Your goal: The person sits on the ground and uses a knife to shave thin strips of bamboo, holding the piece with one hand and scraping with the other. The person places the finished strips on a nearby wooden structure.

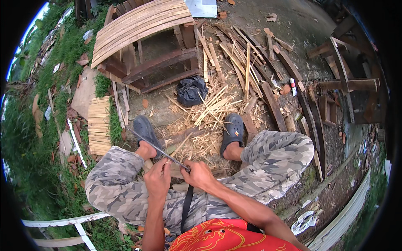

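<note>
A long narrow knife (151,143) slants across my lap, its grey blade pointing to the far left. My right hand (200,175) is closed round its dark handle. Close beside the blade, my left hand (158,180) has thumb and fingertips pinched together; whatever sits between them is too small to make out. Below the hands a black strap (187,209) hangs over my camouflage trousers. Between my dark clogs (233,130) lies a pile of split strips and shavings (212,109).
A slatted wooden frame (144,31) stands at the far left, with a black plastic bag (192,90) by it. A bundle of short slats (99,127) lies on the grass. Long timber strips (274,106) spread to the right, near a small tube (292,86) and stacked wooden furniture (349,83).
</note>
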`<action>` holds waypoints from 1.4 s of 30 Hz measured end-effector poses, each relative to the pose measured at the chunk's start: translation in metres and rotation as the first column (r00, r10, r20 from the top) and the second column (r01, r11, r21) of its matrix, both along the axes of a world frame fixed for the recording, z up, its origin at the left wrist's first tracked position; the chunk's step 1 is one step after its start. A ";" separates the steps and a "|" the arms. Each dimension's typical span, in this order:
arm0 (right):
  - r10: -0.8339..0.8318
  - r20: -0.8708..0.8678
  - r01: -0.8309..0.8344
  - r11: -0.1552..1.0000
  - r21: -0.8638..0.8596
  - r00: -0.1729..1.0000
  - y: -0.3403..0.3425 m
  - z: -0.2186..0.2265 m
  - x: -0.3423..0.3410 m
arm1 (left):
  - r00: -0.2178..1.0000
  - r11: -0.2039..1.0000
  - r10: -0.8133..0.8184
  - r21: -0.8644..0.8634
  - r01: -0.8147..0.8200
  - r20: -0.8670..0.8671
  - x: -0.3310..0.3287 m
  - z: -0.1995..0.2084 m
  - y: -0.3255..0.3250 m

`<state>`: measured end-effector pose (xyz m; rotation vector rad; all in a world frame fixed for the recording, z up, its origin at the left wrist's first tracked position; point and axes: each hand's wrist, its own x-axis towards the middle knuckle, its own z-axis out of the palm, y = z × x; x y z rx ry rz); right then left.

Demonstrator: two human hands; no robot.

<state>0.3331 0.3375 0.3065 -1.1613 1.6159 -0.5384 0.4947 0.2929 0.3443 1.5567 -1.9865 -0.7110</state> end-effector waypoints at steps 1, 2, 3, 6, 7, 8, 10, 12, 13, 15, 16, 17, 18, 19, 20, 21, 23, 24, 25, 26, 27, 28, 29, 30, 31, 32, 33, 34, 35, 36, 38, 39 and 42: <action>-0.046 -0.024 0.046 0.999 0.006 0.999 -0.001 -0.003 -0.001 | 1.000 1.000 -0.019 -0.010 0.019 0.018 0.001 0.000 0.000; -0.045 -0.024 0.046 0.998 0.051 0.999 -0.002 -0.006 -0.003 | 0.999 0.999 -0.038 -0.017 0.039 0.024 0.002 0.001 -0.001; -0.082 -0.067 0.088 0.993 0.084 0.994 -0.005 -0.010 -0.005 | 0.998 0.999 -0.041 -0.024 0.042 0.038 0.003 0.001 -0.001; -0.019 -0.037 0.019 1.000 0.022 0.999 -0.005 -0.019 -0.006 | 0.998 0.999 -0.046 -0.024 0.047 0.040 0.003 0.001 -0.002; 0.060 -0.004 -0.060 0.998 0.018 0.998 -0.004 -0.020 -0.004 | 0.999 0.999 -0.036 -0.010 0.036 0.033 0.003 0.001 -0.003; -0.027 -0.031 0.027 1.000 -0.003 0.999 -0.008 -0.024 -0.004 | 0.999 0.999 -0.040 0.022 0.040 0.007 0.003 0.001 -0.002; -0.080 -0.018 0.081 0.994 0.068 0.997 -0.012 -0.028 -0.002 | 0.998 0.999 -0.042 -0.010 0.043 0.037 0.003 0.002 -0.004; -0.017 -0.028 0.019 0.997 0.070 0.999 -0.016 -0.029 -0.001 | 0.999 1.000 -0.022 0.000 0.022 0.048 0.003 0.003 -0.004; -0.048 -0.085 0.053 0.997 0.063 0.995 -0.019 -0.030 -0.001 | 0.999 1.000 0.003 0.022 -0.004 0.054 0.003 0.004 -0.004; 0.037 -0.010 -0.036 0.997 0.071 0.999 -0.021 -0.029 -0.001 | 0.998 1.000 0.010 0.019 -0.011 0.060 0.003 0.005 -0.006; 0.066 0.005 -0.066 0.997 0.037 0.998 -0.022 -0.030 -0.002 | 0.998 1.000 -0.004 -0.003 0.004 0.062 0.003 0.005 -0.006; 0.144 0.070 -0.144 0.990 -0.005 0.987 -0.021 -0.031 -0.002 | 0.998 1.000 -0.024 0.004 0.024 0.059 0.002 0.005 -0.006; 0.074 0.037 -0.074 0.997 -0.005 0.997 -0.023 -0.034 -0.003 | 0.997 1.000 -0.022 -0.003 0.022 0.075 0.003 0.005 -0.006; 0.004 -0.070 -0.003 1.000 0.002 0.998 -0.024 -0.037 -0.005 | 0.996 0.999 -0.035 0.004 0.035 0.081 0.002 0.005 -0.007; -0.018 -0.149 0.022 0.999 0.028 0.989 -0.024 -0.042 -0.006 | 0.998 1.000 -0.026 0.000 0.026 0.062 0.002 0.005 -0.008; -0.062 -0.272 0.081 0.995 0.060 0.960 -0.025 -0.046 -0.008 | 0.998 1.000 -0.028 0.012 0.027 0.062 0.001 0.006 -0.009; 0.030 -0.146 -0.017 0.996 0.089 0.989 -0.024 -0.054 -0.008 | 1.000 0.999 0.007 0.047 -0.007 0.003 -0.002 0.006 -0.011; 0.069 -0.075 -0.063 0.994 0.087 0.995 -0.024 -0.058 -0.009 | 1.000 0.999 0.016 0.048 -0.017 0.023 -0.003 0.007 -0.013; 0.123 0.030 -0.125 0.990 0.058 0.992 -0.025 -0.061 -0.010 | 0.999 0.998 0.022 0.059 -0.024 0.025 -0.005 0.008 -0.014; 0.143 0.052 -0.144 0.989 0.017 0.988 -0.027 -0.065 -0.012 | 1.000 0.996 0.026 0.086 -0.027 0.015 -0.006 0.010 -0.016; 0.089 -0.057 -0.081 0.989 0.122 0.994 -0.029 -0.070 -0.016 | 0.998 0.996 0.023 0.084 -0.028 0.056 -0.006 0.012 -0.015; 0.055 -0.126 -0.029 0.979 0.204 0.990 -0.033 -0.076 -0.020 | 0.996 0.996 0.007 0.092 -0.014 0.084 -0.006 0.016 -0.017; 0.024 -0.241 0.050 0.954 0.296 0.970 -0.039 -0.082 -0.026 | 0.994 0.996 -0.003 0.088 -0.006 0.105 -0.007 0.017 -0.019; 0.006 -0.236 0.067 0.951 0.303 0.972 -0.039 -0.087 -0.028 | 0.994 0.997 0.010 0.081 -0.019 0.113 -0.007 0.019 -0.020; 0.046 -0.141 -0.007 0.964 0.267 0.989 -0.042 -0.093 -0.029 | 0.993 0.997 0.023 0.069 -0.031 0.116 -0.008 0.019 -0.023; 0.071 -0.096 -0.046 0.970 0.239 0.993 -0.039 -0.098 -0.028 | 0.995 0.998 0.032 0.059 -0.038 0.098 -0.010 0.019 -0.024; 0.087 -0.032 -0.079 0.973 0.216 0.996 -0.038 -0.105 -0.025 | 0.992 0.995 0.051 0.077 -0.060 0.118 -0.010 0.018 -0.024; 0.166 0.052 -0.170 0.980 0.105 0.985 -0.037 -0.110 -0.024 | 0.991 0.994 0.054 0.084 -0.064 0.119 -0.010 0.018 -0.026; 0.123 -0.053 -0.117 0.989 0.094 0.991 -0.036 -0.116 -0.022 | 0.994 0.995 0.045 0.082 -0.053 0.099 -0.009 0.017 -0.027; 0.111 -0.078 -0.106 0.993 0.060 0.991 -0.038 -0.123 -0.025 | 0.985 0.989 0.073 0.120 -0.092 0.155 -0.007 0.017 -0.027; 0.158 -0.207 -0.093 0.951 0.294 0.966 -0.042 -0.130 -0.028 | 0.974 0.981 0.093 0.151 -0.125 0.205 -0.004 0.017 -0.029; 0.155 -0.175 -0.102 0.954 0.280 0.972 -0.041 -0.131 -0.028 | 0.973 0.983 0.100 0.132 -0.129 0.210 -0.002 0.018 -0.028; 0.154 -0.257 -0.079 0.957 0.280 0.954 -0.044 -0.127 -0.030 | 0.965 0.985 0.122 0.094 -0.147 0.230 0.000 0.019 -0.027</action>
